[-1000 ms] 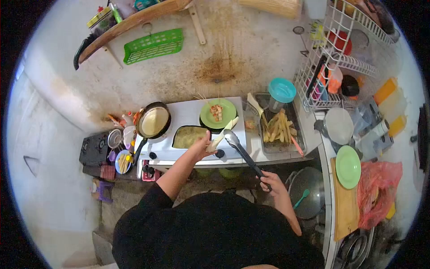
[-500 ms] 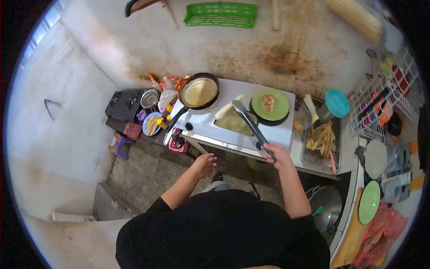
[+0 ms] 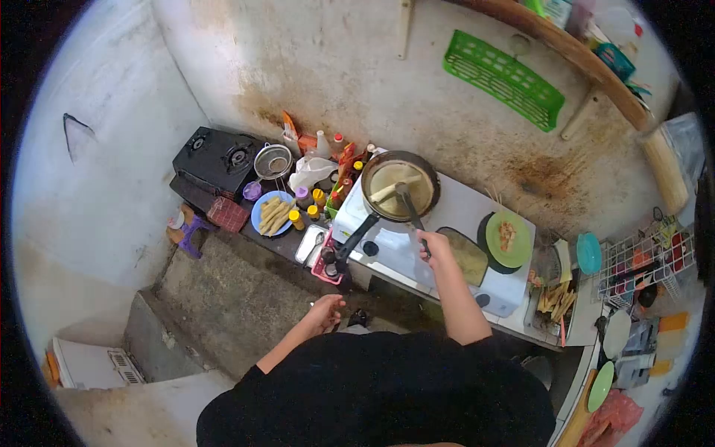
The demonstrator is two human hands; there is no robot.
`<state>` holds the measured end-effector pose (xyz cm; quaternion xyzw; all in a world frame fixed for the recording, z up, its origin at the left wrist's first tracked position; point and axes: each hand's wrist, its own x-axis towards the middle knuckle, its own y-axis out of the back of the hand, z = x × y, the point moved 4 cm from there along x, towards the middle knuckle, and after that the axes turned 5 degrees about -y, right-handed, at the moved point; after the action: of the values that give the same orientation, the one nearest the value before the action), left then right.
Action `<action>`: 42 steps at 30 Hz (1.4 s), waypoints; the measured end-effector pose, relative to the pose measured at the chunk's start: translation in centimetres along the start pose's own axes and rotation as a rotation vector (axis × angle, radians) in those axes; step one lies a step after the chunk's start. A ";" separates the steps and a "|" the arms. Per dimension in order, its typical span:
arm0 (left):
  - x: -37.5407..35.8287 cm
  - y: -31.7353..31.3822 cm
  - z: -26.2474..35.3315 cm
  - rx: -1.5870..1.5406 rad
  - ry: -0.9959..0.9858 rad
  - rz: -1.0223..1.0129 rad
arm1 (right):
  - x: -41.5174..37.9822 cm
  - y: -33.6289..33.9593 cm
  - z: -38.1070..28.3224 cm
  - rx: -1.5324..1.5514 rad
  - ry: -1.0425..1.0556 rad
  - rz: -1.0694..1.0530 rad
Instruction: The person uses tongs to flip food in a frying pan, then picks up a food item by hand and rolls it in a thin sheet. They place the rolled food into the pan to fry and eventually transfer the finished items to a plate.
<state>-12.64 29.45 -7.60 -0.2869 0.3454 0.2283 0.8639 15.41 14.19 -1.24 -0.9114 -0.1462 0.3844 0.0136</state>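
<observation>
Tongs (image 3: 412, 211) shifted leftward over the frying pan (image 3: 428, 163), outstretched right hand (image 3: 436, 249) clasped round them, left hand (image 3: 325, 313) loose, half-curled.

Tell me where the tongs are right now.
In the head view, the tongs are right of centre, gripped in the right hand, with their far end over the frying pan on the white stove's left side.

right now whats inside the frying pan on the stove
The frying pan holds a pale elongated piece over a yellowish layer I can't identify. Tongs in the right hand reach to it. Whatever lies directly beneath the piece and tong tips is covered.
</observation>
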 end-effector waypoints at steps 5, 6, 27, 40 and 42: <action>2.2 2.6 1.2 0.058 0.032 -0.057 | -0.1 -0.2 0.3 -0.040 -0.044 0.078; 2.6 2.5 1.8 0.071 0.018 -0.067 | -0.3 -0.1 0.2 -0.046 -0.052 0.088; 5.1 -0.8 4.0 0.100 -0.106 -0.115 | -4.7 -3.3 -8.6 -1.964 0.928 0.401; 4.1 -1.4 3.9 0.099 -0.121 -0.065 | -4.9 -0.6 -5.1 -2.012 1.174 0.452; 4.0 -1.4 3.9 0.115 -0.116 -0.039 | -5.4 -0.9 -5.9 -1.968 1.200 0.475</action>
<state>-7.35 31.75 -7.72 -0.2298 0.3016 0.2075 0.9018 15.75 14.09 6.80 -0.5689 -0.1766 -0.3916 -0.7013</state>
